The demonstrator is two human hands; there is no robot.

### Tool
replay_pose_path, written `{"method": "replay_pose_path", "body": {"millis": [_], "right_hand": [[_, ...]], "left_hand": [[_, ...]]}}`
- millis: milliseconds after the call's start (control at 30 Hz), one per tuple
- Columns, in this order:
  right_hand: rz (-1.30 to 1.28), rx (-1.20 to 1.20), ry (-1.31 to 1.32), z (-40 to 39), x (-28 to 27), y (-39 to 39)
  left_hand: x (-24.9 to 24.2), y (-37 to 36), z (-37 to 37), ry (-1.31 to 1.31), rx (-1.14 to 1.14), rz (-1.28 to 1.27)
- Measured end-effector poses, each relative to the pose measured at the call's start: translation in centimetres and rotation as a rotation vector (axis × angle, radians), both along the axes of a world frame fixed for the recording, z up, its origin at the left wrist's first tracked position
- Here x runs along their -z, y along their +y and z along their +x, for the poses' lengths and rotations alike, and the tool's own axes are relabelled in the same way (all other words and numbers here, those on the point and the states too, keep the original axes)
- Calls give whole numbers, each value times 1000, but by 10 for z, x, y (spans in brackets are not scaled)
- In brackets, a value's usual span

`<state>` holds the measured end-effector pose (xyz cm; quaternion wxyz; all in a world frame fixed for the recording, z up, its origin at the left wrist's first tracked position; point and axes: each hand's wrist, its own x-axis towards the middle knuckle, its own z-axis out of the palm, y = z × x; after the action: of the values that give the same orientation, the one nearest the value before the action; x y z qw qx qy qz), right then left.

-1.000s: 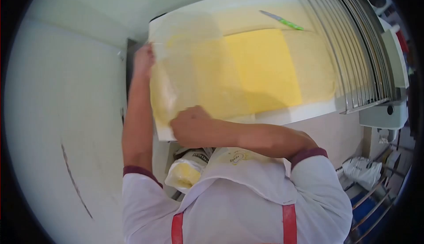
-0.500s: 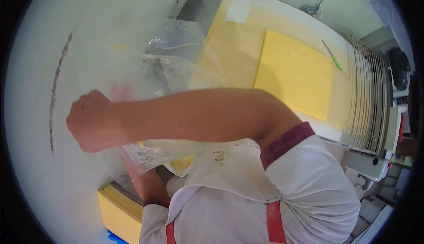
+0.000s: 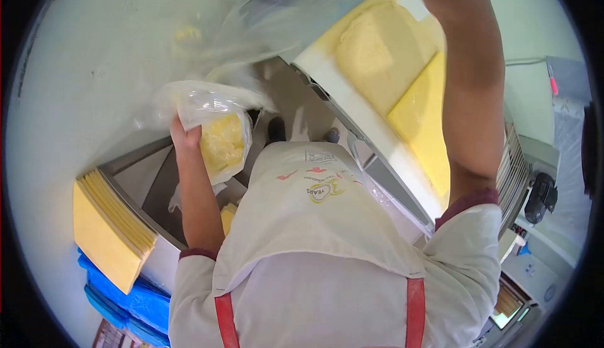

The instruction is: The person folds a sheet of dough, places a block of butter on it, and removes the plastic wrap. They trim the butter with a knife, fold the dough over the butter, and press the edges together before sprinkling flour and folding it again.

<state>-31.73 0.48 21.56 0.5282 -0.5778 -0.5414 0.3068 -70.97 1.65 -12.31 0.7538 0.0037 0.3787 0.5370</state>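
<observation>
My left hand (image 3: 185, 135) grips the edge of a clear plastic bag (image 3: 242, 153) with yellow pieces (image 3: 221, 141) inside. Loose clear plastic above the bag is smeared by motion. My right arm (image 3: 472, 77) reaches up past the top edge of the view, so that hand is out of sight. Beneath and beside this arm, a flat yellow sheet (image 3: 418, 118) lies on the white table (image 3: 327, 65), partly over a beige layer (image 3: 377, 52).
A stack of yellow slabs (image 3: 107, 231) stands at lower left beside a metal-edged container (image 3: 151, 181). Blue plastic (image 3: 126, 301) lies beneath the slabs. A wire rack (image 3: 513, 162) is at right. Shoes (image 3: 275, 129) show on the floor.
My right arm has swung from across my body at left to the upper right, its hand leaving view. The view has shifted, and the bag's yellow contents and my left hand now show.
</observation>
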Motion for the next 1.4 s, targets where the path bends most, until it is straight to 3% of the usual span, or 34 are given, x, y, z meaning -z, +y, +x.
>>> {"method": "replay_pose_path", "body": {"millis": [33, 67, 100, 133, 167, 200, 300, 667, 767, 867, 900, 933, 967, 1033, 1133, 1200, 1400], "right_hand": [[-53, 61, 62, 17, 12, -13], [-213, -57, -328, 23, 2, -22], [-220, 19, -256, 27, 24, -35], [-295, 15, -214, 34, 37, -48], [-398, 52, -213, 42, 52, -60], [-445, 40, -203, 50, 67, -70], [-535, 0, -124, 56, 97, -87], [-558, -14, -68, 36, 112, -92], [-514, -21, -73, 39, 117, -98], [-467, 34, -185, 62, 104, -109], [-426, 87, -209, 74, 104, -115], [-472, 231, -324, 79, 97, -118], [-471, 274, -370, 90, 95, -123], [-473, 308, -598, 111, 102, -139], [-503, 90, -979, 99, 110, -149], [-570, -105, -1062, 92, 127, -157], [-669, -345, -1236, 88, 151, -166]], "left_hand": [[34, -26, -25, 56, -253, -203], [133, -62, -93, -53, -316, -274], [139, -96, -99, 160, -515, -527], [130, -128, -95, 153, -582, -594], [180, -166, -127, 50, -679, -579], [149, -176, -103, 225, -720, -660], [188, -217, -127, 153, -866, -684], [166, -219, -119, 231, -824, -652], [156, -216, -127, 519, -783, -509], [77, -178, -103, 1476, -503, -464], [100, -184, -128, 1211, -513, 154], [86, -170, -129, 1765, -303, 390], [52, -150, -103, 1969, -80, 190], [41, -132, -78, 1921, 340, 141], [160, -135, -112, 2161, 812, 473], [199, -121, -107, 2100, 1068, 486], [324, -107, -122, 2087, 1328, 482]]}}
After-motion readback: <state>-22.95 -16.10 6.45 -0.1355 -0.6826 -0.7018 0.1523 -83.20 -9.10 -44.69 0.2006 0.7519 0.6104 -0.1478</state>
